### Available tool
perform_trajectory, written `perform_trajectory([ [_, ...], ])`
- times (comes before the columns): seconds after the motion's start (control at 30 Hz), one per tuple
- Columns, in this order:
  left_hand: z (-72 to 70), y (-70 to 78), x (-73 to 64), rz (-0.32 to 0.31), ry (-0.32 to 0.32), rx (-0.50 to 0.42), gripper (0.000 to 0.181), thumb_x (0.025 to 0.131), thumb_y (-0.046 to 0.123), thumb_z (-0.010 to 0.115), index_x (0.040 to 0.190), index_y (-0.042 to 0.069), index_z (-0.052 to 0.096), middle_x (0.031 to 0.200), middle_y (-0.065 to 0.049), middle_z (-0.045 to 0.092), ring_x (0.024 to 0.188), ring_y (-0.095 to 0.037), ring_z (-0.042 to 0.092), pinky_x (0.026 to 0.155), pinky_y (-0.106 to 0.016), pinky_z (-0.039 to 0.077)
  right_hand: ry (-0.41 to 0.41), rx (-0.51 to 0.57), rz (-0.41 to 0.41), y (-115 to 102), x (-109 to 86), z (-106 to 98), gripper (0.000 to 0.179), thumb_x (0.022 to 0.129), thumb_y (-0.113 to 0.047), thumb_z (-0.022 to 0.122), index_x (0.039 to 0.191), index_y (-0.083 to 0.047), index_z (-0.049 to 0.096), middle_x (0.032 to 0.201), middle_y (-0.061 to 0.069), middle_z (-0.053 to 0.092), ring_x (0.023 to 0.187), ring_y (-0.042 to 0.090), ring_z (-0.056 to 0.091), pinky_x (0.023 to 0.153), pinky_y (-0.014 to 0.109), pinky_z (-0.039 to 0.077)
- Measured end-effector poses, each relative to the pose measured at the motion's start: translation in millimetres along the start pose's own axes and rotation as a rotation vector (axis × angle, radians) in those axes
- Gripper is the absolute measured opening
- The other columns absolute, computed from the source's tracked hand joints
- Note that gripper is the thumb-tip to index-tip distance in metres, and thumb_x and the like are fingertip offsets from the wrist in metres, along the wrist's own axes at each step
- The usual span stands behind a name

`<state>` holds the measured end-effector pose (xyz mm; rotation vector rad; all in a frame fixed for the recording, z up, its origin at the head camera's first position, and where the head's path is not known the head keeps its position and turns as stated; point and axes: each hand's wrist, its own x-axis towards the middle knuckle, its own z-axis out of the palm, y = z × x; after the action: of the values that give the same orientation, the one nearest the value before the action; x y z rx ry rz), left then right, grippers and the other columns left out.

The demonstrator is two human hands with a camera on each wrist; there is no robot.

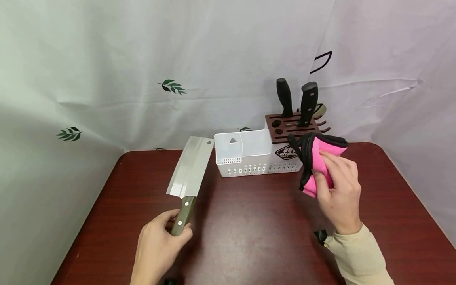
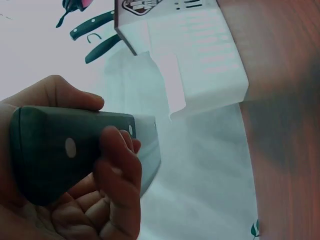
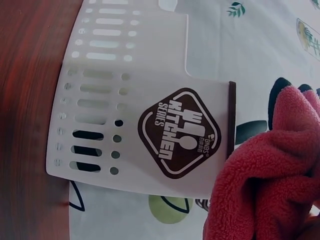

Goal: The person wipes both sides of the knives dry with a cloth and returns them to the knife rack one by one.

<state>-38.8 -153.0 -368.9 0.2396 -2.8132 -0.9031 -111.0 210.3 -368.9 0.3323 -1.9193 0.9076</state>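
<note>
My left hand (image 1: 159,241) grips a cleaver by its green riveted handle (image 1: 184,215), fingers and thumb around it. The broad steel blade (image 1: 192,166) points up and away, its holed corner near the left end of the white rack. In the left wrist view the handle (image 2: 75,145) fills the palm and hides most of the blade. My right hand (image 1: 338,190) holds a bunched pink cloth with black edging (image 1: 325,152), pinched between thumb and fingers, in front of the rack's right end. The cloth (image 3: 270,165) looks fluffy in the right wrist view.
A white plastic kitchen rack (image 1: 256,158) with a brown slotted top (image 1: 278,136) stands at the table's back edge. Two black-handled knives (image 1: 284,97) stand in the slots, and hooks (image 1: 325,130) jut from its right side. Behind hangs a pale leaf-print curtain (image 1: 213,59). The table (image 1: 246,221) is dark red-brown.
</note>
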Motion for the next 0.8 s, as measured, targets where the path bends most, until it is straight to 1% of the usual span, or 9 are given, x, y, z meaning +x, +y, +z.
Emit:
perform_trajectory([
  [0.2, 0.4, 5.2, -6.6, 0.115, 0.039, -0.052, 0.033, 0.068, 0.013, 0.084, 0.099, 0.018, 0.076, 0.073, 0.013, 0.064, 0.059, -0.001, 0.054, 0.058, -0.026, 0.045, -0.014, -0.003, -0.004, 0, -1.8, 0, 0.027, 0.087, -0.004, 0.065, 0.111, 0.008, 0.071, 0.116, 0.023, 0.069, 0.105, 0.047, 0.053, 0.101, 0.023, 0.033],
  [0.3, 1.8, 7.0, -8.9, 0.18, 0.047, -0.085, 0.035, 0.065, 0.01, 0.085, 0.097, 0.02, 0.075, 0.074, 0.018, 0.061, 0.058, 0.002, 0.053, 0.056, -0.023, 0.045, -0.012, -0.003, -0.007, 1, -2.5, 0, 0.028, 0.088, -0.007, 0.065, 0.111, 0.008, 0.072, 0.116, 0.023, 0.069, 0.105, 0.046, 0.053, 0.1, 0.028, 0.032],
  [0.43, 5.7, 7.0, -9.4, 0.308, 0.047, -0.125, 0.039, 0.061, 0.006, 0.086, 0.097, 0.018, 0.075, 0.077, 0.024, 0.058, 0.061, 0.005, 0.053, 0.057, -0.018, 0.043, -0.013, -0.01, -0.009, -1, -3.5, 0, 0.03, 0.092, -0.016, 0.064, 0.112, 0.006, 0.072, 0.115, 0.022, 0.07, 0.105, 0.045, 0.054, 0.095, 0.036, 0.026],
  [0.5, 8.0, 6.2, -9.2, 0.384, 0.042, -0.133, 0.04, 0.061, 0.006, 0.085, 0.097, 0.017, 0.076, 0.079, 0.026, 0.058, 0.062, 0.006, 0.052, 0.058, -0.015, 0.042, -0.019, -0.003, -0.019, -2, -3.8, 1, 0.034, 0.096, -0.024, 0.062, 0.11, 0.006, 0.073, 0.114, 0.022, 0.07, 0.105, 0.045, 0.054, 0.095, 0.038, 0.025],
  [0.6, 11.6, 5.2, -9.0, 0.485, 0.027, -0.131, 0.041, 0.061, 0.007, 0.085, 0.098, 0.02, 0.076, 0.083, 0.028, 0.058, 0.065, 0.008, 0.051, 0.061, -0.012, 0.041, -0.037, 0.025, -0.055, -5, -3.8, 2, 0.043, 0.1, -0.033, 0.059, 0.108, 0.006, 0.073, 0.111, 0.023, 0.071, 0.104, 0.046, 0.054, 0.098, 0.041, 0.026],
  [0.7, 15.1, 5.1, -9.2, 0.543, -0.011, -0.145, 0.043, 0.061, 0.008, 0.084, 0.1, 0.026, 0.076, 0.087, 0.029, 0.06, 0.069, 0.008, 0.051, 0.064, -0.011, 0.041, -0.073, 0.053, -0.098, -7, -4.0, 3, 0.046, 0.101, -0.036, 0.058, 0.108, 0.007, 0.072, 0.11, 0.023, 0.07, 0.104, 0.046, 0.053, 0.1, 0.038, 0.027],
  [0.8, 18.9, 5.4, -9.4, 0.582, -0.054, -0.185, 0.044, 0.062, 0.008, 0.084, 0.101, 0.027, 0.076, 0.091, 0.028, 0.062, 0.072, 0.007, 0.054, 0.066, -0.012, 0.042, -0.121, 0.069, -0.142, -9, -4.5, 3, 0.045, 0.102, -0.033, 0.057, 0.109, 0.008, 0.072, 0.112, 0.024, 0.069, 0.104, 0.047, 0.051, 0.103, 0.031, 0.03],
])
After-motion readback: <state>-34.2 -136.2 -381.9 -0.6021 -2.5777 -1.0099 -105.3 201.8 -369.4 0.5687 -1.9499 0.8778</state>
